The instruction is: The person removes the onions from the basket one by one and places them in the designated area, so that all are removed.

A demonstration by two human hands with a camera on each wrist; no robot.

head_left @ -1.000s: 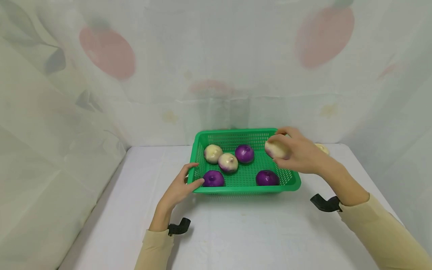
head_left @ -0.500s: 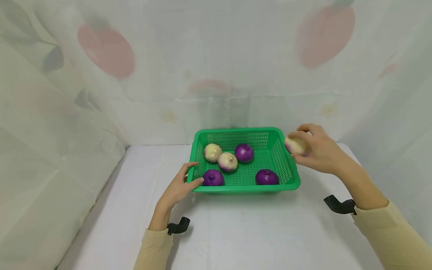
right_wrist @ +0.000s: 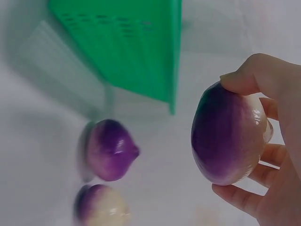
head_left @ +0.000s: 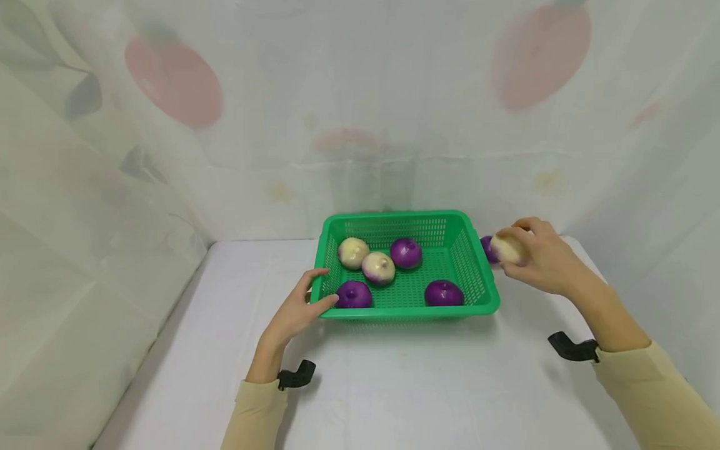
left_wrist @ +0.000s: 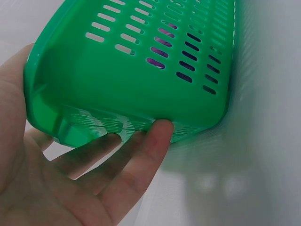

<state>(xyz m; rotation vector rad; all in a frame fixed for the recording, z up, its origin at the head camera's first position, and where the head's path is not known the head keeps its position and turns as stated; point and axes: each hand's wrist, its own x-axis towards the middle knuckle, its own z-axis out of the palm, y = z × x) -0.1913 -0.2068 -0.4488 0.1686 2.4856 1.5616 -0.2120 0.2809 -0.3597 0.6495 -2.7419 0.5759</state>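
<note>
My right hand (head_left: 542, 259) holds a cream-and-purple onion (head_left: 508, 249) by its sides, just right of the green plastic basket (head_left: 394, 312). The right wrist view shows the held onion's purple base (right_wrist: 218, 136) towards the camera, with thumb and fingertips around it. Below it on the table sit a purple onion (right_wrist: 112, 150) and a cream-and-purple onion (right_wrist: 106, 207), outside the basket. My left hand (head_left: 295, 315) grips the basket's left rim, and in the left wrist view its fingers (left_wrist: 141, 165) lie under the basket's wall.
Inside the basket are two cream onions, one at the back left (head_left: 353, 253) and one near the middle (head_left: 379, 269). Purple onions lie at its back (head_left: 406, 253), front left (head_left: 354, 295) and front right (head_left: 444, 293). A white-covered table (head_left: 394, 387) meets a patterned curtain (head_left: 360, 112) behind.
My right hand has carried the cream-and-purple onion rightward from over the basket to outside its right rim, then slightly down. A purple onion now shows beside it. My left hand keeps its grip.
</note>
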